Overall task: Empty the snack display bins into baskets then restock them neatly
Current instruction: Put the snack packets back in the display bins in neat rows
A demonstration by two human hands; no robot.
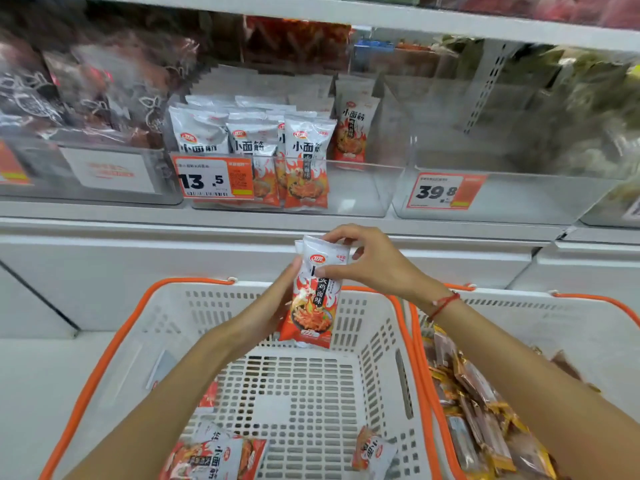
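While upright above the basket, snack packets in both hands' grip.

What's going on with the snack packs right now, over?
Both hands, left hand and right hand, hold snack packs above white basket. Middle bin partly stocked. Nothing in the way.

Glossy silver-and-orange foil snack packet; white perforated plastic basket with smooth orange handles; clear glossy acrylic display bin; matt paper price tag.
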